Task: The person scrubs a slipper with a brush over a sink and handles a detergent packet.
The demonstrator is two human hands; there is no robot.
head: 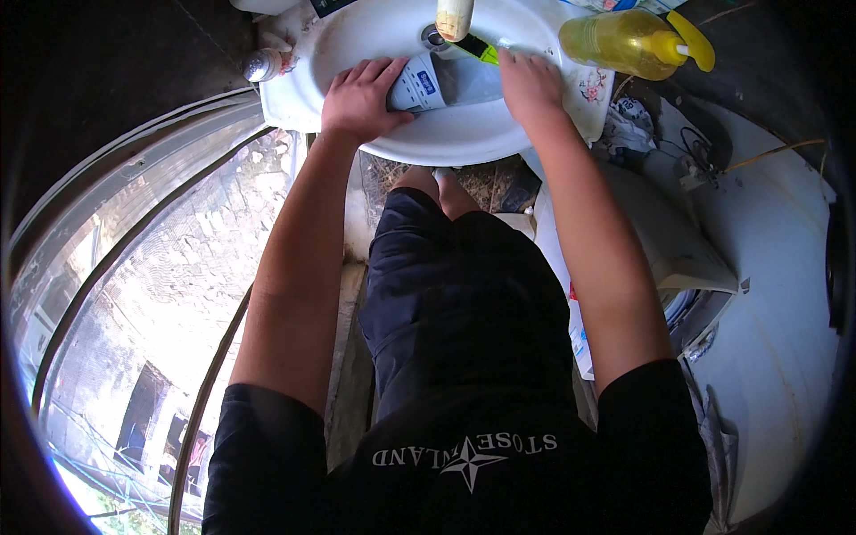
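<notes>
My left hand [364, 97] grips the left end of a pale, tapered plastic container [416, 83] lying on its side in the white washbasin [441, 140]. A blue label with the name Supra shows on its wall. My right hand [531, 83] is closed around the bright green handle of a brush [483, 50]. Its dark bristle end points up and left, beneath the tap spout [455, 20]. A greyish see-through area lies right of the container; whether it is water or part of the container, I cannot tell.
A yellow pump bottle [622, 43] lies on the basin's right rim. On the left rim sits a small jar with a shiny lid [261, 65]. Crumpled plastic packaging [628, 127] and an appliance [669, 227] are to the right. Bright window panes [167, 267] curve along the left.
</notes>
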